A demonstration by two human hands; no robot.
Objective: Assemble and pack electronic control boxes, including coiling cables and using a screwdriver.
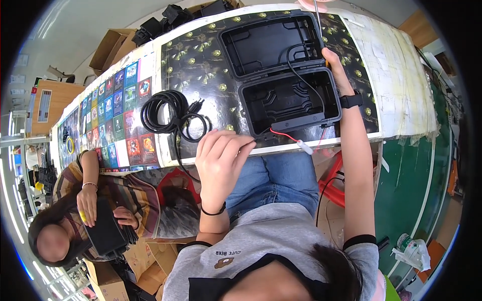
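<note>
- Black plastic case (pixel 246 109) lies unfolded on the patterned table (pixel 196 52), its lid (pixel 261 50) tipped back on the far side.
- Right hand (pixel 341 76) seems clamped on a yellow-handled screwdriver (pixel 318 25) at the case's right edge, shaft pointing away; its fingers are mostly hidden.
- Left hand (pixel 220 156) has bent fingers, thumb and fingertips close together by the near-left corner; I cannot tell whether they pinch anything.
- Red wire (pixel 285 133) with a white connector (pixel 304 147) hangs over the near edge; coiled black cable (pixel 149 113) lies to the left.
- Wiring or fastening the case seems in hand; the next move probably calls for steadying that corner and bringing the screwdriver's tip round.
</note>
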